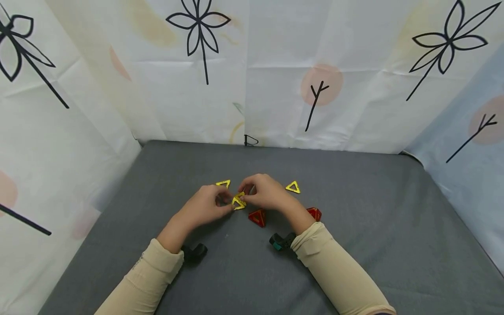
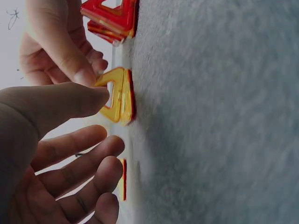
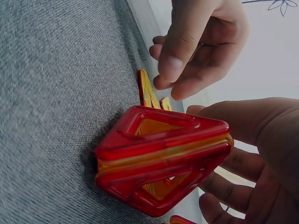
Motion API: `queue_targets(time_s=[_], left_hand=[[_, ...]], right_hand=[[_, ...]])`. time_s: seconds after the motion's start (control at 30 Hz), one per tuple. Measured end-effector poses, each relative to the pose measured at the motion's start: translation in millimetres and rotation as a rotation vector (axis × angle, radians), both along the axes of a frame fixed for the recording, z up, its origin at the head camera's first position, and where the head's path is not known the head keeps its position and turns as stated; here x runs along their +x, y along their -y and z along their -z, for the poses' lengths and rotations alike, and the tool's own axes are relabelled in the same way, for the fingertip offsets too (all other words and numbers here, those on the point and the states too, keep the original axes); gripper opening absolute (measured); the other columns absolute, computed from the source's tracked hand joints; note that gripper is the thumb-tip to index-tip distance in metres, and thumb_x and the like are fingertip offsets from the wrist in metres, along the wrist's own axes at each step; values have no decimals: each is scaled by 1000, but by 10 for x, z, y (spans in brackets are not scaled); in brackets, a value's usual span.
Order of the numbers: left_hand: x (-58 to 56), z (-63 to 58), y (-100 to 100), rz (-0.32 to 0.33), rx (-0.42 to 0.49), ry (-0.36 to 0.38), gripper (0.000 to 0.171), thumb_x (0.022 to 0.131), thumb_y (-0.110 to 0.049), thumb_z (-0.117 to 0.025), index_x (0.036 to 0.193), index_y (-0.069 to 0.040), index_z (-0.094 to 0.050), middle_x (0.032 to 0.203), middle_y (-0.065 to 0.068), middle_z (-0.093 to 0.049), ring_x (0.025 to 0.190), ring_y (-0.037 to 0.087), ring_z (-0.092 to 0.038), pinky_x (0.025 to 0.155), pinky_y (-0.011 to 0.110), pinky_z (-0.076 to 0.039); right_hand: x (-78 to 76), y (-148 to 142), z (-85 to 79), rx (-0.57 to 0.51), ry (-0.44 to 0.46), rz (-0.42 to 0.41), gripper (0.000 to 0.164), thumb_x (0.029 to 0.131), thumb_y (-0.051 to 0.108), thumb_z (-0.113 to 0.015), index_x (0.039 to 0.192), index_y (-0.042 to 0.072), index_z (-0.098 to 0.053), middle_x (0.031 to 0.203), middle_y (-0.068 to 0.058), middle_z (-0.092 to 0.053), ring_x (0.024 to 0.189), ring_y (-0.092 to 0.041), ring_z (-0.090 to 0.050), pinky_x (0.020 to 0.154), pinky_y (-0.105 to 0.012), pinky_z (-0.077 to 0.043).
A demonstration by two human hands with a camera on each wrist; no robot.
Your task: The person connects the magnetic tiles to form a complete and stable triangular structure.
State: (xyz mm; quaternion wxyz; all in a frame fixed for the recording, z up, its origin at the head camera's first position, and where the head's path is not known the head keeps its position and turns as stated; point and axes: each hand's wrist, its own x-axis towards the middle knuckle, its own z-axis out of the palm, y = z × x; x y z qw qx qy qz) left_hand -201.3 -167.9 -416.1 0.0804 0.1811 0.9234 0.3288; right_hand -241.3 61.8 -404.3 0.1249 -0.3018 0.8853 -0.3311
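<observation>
Two yellow triangle magnetic tiles (image 1: 238,202) meet between the hands, one tilted up against the other in the left wrist view. My right hand (image 1: 264,191) pinches the upper tip of the raised yellow tile (image 2: 115,103) between thumb and finger. Close on the other side is my left hand (image 1: 207,203), its thumb (image 2: 79,99) in front of the tile and its fingers spread loosely. Whether that thumb touches the tile is hard to tell. In the right wrist view, a red-and-orange pyramid-like piece (image 3: 161,158) hides part of the tiles and the right fingertips.
One yellow triangle (image 1: 223,183) lies beyond the left hand, another (image 1: 293,187) to the right. A red piece (image 1: 257,217) stands nearer me; a second red piece (image 1: 314,213) is partly behind the right wrist. A grey cloth (image 1: 236,271) covers the table, with printed curtains (image 1: 275,109) around it.
</observation>
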Motion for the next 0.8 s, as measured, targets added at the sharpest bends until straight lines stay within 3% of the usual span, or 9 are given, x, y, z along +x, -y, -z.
queue_targets(time_s=[0.13, 0.33, 0.63, 0.8], left_hand=[[-31, 5, 82, -57, 6, -38, 38, 98, -25, -78, 131, -8, -71, 119, 9, -73, 90, 16, -65, 79, 38, -57], [-104, 46, 174, -134, 30, -69, 72, 101, -29, -75, 160, -7, -42, 134, 18, -57, 92, 22, -57, 80, 41, -51], [-151, 109, 164, -178, 18, -4, 72, 101, -37, -74, 159, -6, -44, 132, 18, -59, 90, 22, -59, 80, 42, -52], [-192, 117, 109, -217, -33, 4, 71, 101, -41, -72, 157, -5, -47, 133, 19, -58, 108, 31, -64, 91, 51, -55]], right_hand=[[3, 8, -1, 2, 3, -9, 18, 100, 20, -76, 117, 15, -79, 99, 2, -76, 75, -11, -67, 67, -29, -54], [-17, 11, -4, -5, 0, -15, 17, 100, 21, -76, 116, 15, -79, 98, 3, -76, 74, -10, -67, 67, -29, -54], [-10, -35, 10, -13, 5, -7, 18, 102, 22, -73, 117, 15, -79, 99, 4, -76, 80, -11, -69, 71, -30, -56], [-34, -56, 20, -26, 5, -19, 17, 103, 23, -73, 117, 15, -79, 99, 5, -76, 82, -11, -70, 75, -32, -57]])
